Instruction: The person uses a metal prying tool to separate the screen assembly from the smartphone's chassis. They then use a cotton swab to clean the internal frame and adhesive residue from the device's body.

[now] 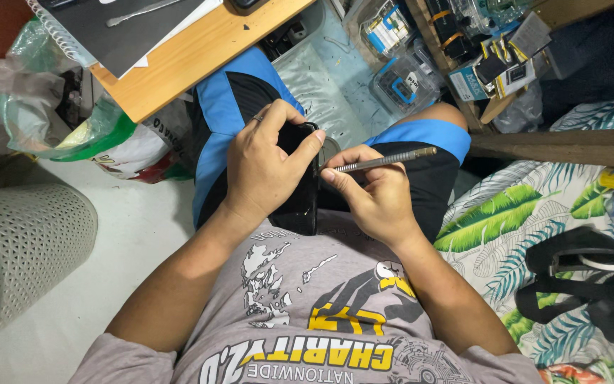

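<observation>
My left hand (pixel 268 167) grips a black phone (pixel 301 195) held on edge over my lap, thumb pressed on its upper edge. A ring shows on one finger of that hand. My right hand (pixel 374 195) holds a thin grey metal tool (pixel 385 161) like a pen, its tip against the phone's side edge near my left thumb. Both hands rest above my blue and black shorts (pixel 225 114) and grey printed shirt (pixel 321 306).
A wooden desk (pixel 193 53) with a spiral notebook (pixel 119 32) stands ahead on the left. Plastic bags (pixel 72 121) lie under it. A perforated grey bin (pixel 26 242) sits left. Clear boxes of parts (pixel 399 78) lie ahead. Leaf-print bedding (pixel 506 213) with a black bag (pixel 591 277) lies right.
</observation>
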